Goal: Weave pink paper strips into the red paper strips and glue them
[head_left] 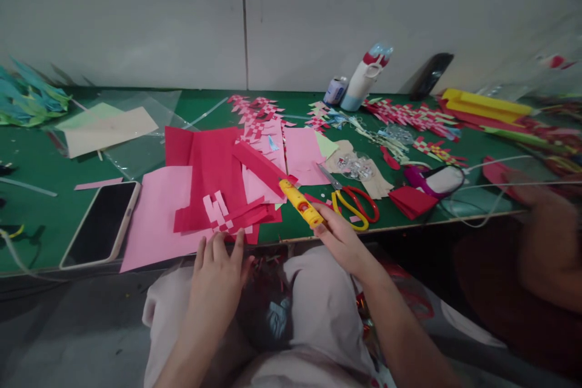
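Observation:
My left hand (219, 267) rests at the table's front edge, fingers stretched out and tips on a small weave of pink and red paper strips (221, 213). Nothing is visibly gripped in it. My right hand (339, 236) is closed around a slim yellow tool (300, 203) with a narrow tip; its shape resembles a utility knife, though its exact kind is unclear. The tip is at the end of a folded red paper strip (259, 162). Red paper (213, 163) and pink paper (157, 212) lie beneath and beside the strips. Scissors (359, 206) with yellow and red handles lie just right of the tool.
A phone (100, 224) lies at the left front of the green table (36, 212). Woven paper pieces (409, 116), a can (335, 91) and a white bottle (364, 82) are at the back. Cables (482, 218) and another person's blurred arm (552, 236) are on the right.

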Available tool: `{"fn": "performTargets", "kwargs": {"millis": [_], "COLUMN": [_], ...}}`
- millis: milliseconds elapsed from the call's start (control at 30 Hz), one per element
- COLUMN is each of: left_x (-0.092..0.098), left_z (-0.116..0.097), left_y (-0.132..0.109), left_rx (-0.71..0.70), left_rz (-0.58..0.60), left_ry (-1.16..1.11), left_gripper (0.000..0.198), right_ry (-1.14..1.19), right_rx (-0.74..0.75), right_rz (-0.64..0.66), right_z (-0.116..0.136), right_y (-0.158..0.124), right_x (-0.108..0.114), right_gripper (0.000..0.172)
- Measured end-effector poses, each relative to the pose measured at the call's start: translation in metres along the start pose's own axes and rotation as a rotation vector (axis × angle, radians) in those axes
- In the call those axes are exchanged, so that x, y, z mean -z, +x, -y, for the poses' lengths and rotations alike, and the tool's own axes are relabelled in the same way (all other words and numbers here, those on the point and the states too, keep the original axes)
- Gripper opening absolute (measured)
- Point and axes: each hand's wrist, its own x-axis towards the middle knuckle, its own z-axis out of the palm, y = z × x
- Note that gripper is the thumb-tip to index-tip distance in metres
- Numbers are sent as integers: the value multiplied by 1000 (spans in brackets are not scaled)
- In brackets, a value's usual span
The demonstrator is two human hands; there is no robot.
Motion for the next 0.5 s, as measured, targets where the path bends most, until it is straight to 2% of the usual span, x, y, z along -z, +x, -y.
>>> {"fn": "performTargets", "kwargs": {"millis": [267, 400, 500], "left_x": [6, 2, -2], "left_z": [10, 4, -2], "left_y": [-6, -3, 0], "left_rx": [-113, -42, 19], "left_rz": [-35, -49, -6], "left_ry": [-79, -60, -18], "left_gripper": [40, 53, 53], "right_ry": [-18, -15, -16], "right_rx": [-4, 6, 6], "right_rz": [-2, 3, 2], "right_z": [-1, -3, -3], "right_y": [-2, -4, -4], "right_x": [-1, 0, -1], "right_gripper": [46, 46, 47]}}
